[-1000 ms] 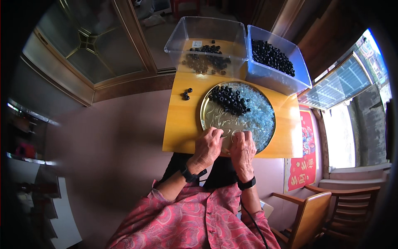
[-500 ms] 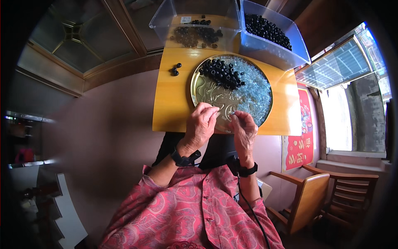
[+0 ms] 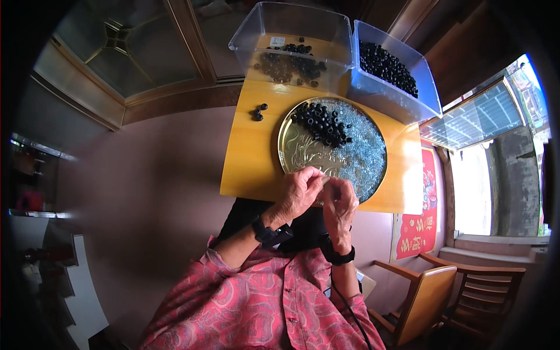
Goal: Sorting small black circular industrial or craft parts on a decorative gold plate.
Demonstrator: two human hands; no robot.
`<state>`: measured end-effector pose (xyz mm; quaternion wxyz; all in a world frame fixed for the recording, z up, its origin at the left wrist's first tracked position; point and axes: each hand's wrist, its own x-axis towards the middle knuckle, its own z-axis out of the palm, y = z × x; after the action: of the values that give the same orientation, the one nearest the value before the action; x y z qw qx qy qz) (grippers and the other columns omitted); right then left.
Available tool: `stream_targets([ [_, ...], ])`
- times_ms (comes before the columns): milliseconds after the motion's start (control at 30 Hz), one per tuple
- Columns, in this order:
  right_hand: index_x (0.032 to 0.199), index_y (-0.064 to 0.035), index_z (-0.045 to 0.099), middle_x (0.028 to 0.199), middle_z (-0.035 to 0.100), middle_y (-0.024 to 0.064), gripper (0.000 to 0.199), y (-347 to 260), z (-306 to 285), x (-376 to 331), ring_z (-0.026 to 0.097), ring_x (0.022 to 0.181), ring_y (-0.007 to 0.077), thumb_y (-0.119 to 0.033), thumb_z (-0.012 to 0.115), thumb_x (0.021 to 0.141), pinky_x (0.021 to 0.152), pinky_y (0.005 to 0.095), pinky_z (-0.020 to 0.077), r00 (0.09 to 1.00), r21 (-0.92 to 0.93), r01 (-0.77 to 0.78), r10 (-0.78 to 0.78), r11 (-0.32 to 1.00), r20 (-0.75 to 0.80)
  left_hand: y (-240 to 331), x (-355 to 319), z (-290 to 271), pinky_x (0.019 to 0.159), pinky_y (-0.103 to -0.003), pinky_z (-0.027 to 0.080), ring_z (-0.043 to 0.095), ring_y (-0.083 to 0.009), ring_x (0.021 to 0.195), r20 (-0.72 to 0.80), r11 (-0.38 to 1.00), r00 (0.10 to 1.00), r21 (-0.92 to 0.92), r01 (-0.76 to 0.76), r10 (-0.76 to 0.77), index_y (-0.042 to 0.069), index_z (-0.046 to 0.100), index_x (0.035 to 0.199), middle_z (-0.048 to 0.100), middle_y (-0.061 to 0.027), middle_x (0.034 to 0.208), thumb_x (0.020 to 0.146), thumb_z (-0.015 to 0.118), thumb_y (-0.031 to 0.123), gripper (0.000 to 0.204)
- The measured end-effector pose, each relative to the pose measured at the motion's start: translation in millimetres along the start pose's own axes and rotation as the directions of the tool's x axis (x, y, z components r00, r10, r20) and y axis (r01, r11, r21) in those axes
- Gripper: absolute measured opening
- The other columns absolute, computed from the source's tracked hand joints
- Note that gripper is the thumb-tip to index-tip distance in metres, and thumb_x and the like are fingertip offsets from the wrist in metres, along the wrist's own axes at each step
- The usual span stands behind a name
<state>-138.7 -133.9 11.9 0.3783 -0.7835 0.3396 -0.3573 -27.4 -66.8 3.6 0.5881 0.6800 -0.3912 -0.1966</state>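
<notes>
Over the near edge of a round gold tray (image 3: 296, 147), my left hand (image 3: 302, 189) and my right hand (image 3: 339, 204) meet with fingertips nearly touching. Both pinch thumb against fingers; whatever lies between them is too small or hidden to make out. On the tray's far side is a heap of black beads (image 3: 322, 123), barrel-like with holes. Tiny clear bluish beads (image 3: 366, 153) spread across its right part. The embossed left part of the tray shows bare metal.
Behind the tray stand a clear plastic bin (image 3: 291, 26) with some black beads and a fuller bin (image 3: 396, 96) at its right. Loose black beads (image 3: 258, 112) lie left on the yellow table (image 3: 248, 160). A wooden chair (image 3: 429, 300) stands at the right.
My hands have come together from a small gap, fingertips now meeting. The small bead that showed at my right fingertips is hidden now. The whole view has shifted slightly.
</notes>
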Motion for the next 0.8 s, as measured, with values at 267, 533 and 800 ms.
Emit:
stream_targets([
  [267,0.09,-0.0003,0.062,0.081,0.061,0.0145,0.012,-7.0,-1.6,3.0,0.06,0.07,0.029,0.003,0.064,0.079,0.065,0.0375,0.0481,0.997,-0.107,0.064,-0.068,0.992,-0.031,-12.2,1.3,2.8,0.059,-0.034,0.052,0.066,-0.0218,0.065,-0.139,0.992,0.984,0.069,-0.107,0.116,0.002,0.06,0.092,0.066,-0.0124,0.073,0.089,0.065,0.012,0.012],
  [533,0.093,-0.0029,0.064,0.088,0.062,0.0137,0.01,-3.3,1.3,4.0,0.063,0.076,0.0305,-0.001,0.064,0.083,0.066,0.0388,0.0508,0.99,-0.28,0.118,-0.134,0.953,-0.038,-14.8,-5.8,7.3,0.063,-0.035,0.053,0.067,-0.0255,0.072,-0.158,0.994,0.981,0.051,-0.101,0.108,0.001,0.06,0.098,0.066,-0.0121,0.079,0.081,0.07,0.004,0.02],
  [800,0.093,-0.0039,0.065,0.086,0.063,0.0127,0.009,-6.5,-6.7,-2.1,0.064,0.076,0.0285,-0.001,0.064,0.084,0.067,0.0368,0.051,0.974,-0.332,0.199,-0.223,0.922,-0.035,-14.4,-10.1,-19.2,0.061,-0.032,0.052,0.063,-0.0233,0.066,-0.296,0.985,0.94,0.045,-0.167,0.173,0.002,0.063,0.092,0.062,-0.011,0.078,0.082,0.071,0.006,0.014],
])
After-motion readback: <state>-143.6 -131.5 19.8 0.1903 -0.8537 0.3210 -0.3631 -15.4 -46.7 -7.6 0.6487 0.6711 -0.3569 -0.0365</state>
